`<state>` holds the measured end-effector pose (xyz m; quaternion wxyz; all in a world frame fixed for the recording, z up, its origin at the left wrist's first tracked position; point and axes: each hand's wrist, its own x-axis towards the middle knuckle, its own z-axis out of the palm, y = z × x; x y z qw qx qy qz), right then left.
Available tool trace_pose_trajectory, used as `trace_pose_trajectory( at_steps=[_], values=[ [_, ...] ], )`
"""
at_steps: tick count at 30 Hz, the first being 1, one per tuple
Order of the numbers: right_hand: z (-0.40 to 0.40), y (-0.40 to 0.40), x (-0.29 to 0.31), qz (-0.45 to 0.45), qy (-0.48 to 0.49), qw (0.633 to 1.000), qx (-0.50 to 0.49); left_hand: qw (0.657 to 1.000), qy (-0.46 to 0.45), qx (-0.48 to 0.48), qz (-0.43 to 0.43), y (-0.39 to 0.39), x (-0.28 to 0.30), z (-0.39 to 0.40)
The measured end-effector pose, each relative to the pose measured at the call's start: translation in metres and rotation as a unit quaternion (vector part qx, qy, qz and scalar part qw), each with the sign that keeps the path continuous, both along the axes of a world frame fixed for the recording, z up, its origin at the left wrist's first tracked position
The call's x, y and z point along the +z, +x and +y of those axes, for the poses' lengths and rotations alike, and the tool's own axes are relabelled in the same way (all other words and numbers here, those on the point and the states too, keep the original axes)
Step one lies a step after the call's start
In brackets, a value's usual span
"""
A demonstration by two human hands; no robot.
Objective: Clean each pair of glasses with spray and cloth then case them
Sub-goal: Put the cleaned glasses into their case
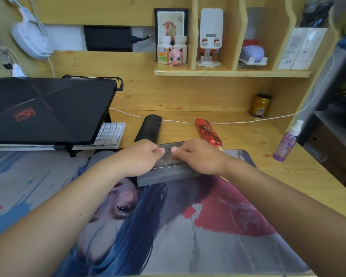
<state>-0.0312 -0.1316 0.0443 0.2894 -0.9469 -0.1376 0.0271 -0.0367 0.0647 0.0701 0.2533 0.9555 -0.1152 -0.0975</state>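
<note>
Right between the two hands, a thin wire-framed pair of glasses point(167, 163) was being laid into an open grey case point(168, 177), just past the far edge of the printed desk mat point(188, 226). The left hand point(143, 156) was curled in at the case's left end and the right hand point(196, 157) at its right end, fingertips pinched in toward the frame; whether the wire itself or the case lid was being gripped couldn't be made out.

Frames like that would be reckoned very light, springy and easily bent, with lenses that smudge at a touch. They'd best be taken by the temples or the bridge, never by the glass.

Just beyond the left hand a black soft case point(149, 127) was lying, and beyond the right hand a red case point(208, 131). Well off to the right of the right hand, a purple spray bottle point(287, 142) was standing upright. No cloth could be spotted anywhere.
</note>
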Motion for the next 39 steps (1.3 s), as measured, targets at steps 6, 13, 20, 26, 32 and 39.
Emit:
trace_pose_trajectory(
  at_steps=[6,13,20,26,32,39],
  values=[
    [-0.003,0.002,-0.001,-0.021,0.011,1.000,0.014,0.993,0.001,-0.014,-0.118,-0.015,-0.026,0.017],
    [-0.021,0.013,0.003,-0.200,0.141,0.955,-0.168,0.988,0.068,-0.060,-0.128,-0.011,-0.033,0.013],
    [-0.029,0.001,-0.038,-0.156,0.236,0.951,-0.128,0.929,0.078,-0.131,-0.338,-0.025,-0.073,0.026],
    [-0.030,-0.001,-0.040,-0.226,0.170,0.954,-0.094,0.946,0.028,-0.119,-0.300,-0.023,-0.073,0.021],
    [-0.015,-0.021,-0.038,-0.261,-0.011,0.960,0.105,0.952,0.091,-0.003,-0.291,-0.059,-0.067,0.004],
    [0.019,-0.011,-0.035,-0.223,-0.134,0.940,0.221,0.949,0.125,0.150,-0.249,-0.070,-0.049,0.068]
  ],
)
